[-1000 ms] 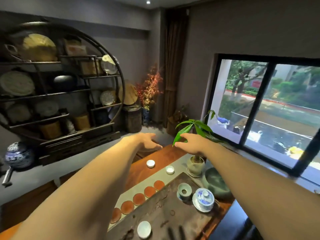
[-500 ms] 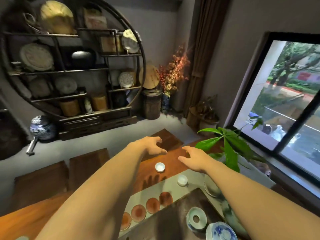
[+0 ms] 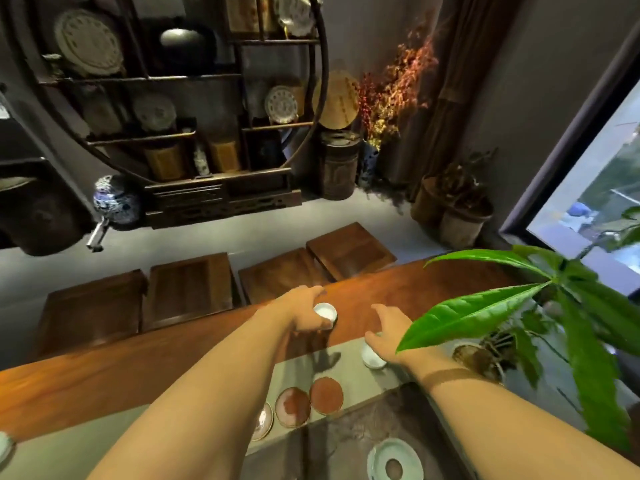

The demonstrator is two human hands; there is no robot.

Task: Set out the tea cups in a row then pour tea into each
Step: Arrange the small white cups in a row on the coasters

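Note:
My left hand [image 3: 304, 315] is wrapped around a small white tea cup [image 3: 325, 312] at the far side of the wooden table [image 3: 104, 372]. My right hand [image 3: 388, 336] reaches over a second white tea cup [image 3: 372, 358] on the grey runner [image 3: 294, 372]; its fingers touch the cup's rim, and whether they grip it is unclear. Round reddish coasters [image 3: 325, 394] lie in a row on the runner near my arms. Another white cup [image 3: 4, 445] shows at the left edge.
A dark stone tea tray [image 3: 346, 445] with a celadon funnel dish [image 3: 394, 464] lies in front. A potted plant [image 3: 481, 362] with big green leaves overhangs the right side. Wooden stools [image 3: 187, 285] stand beyond the table, a round display shelf [image 3: 180, 98] behind them.
My view has tilted down and moved forward. Both hands dropped onto the two far cups; the left hand closed around its cup, the right came down over the other.

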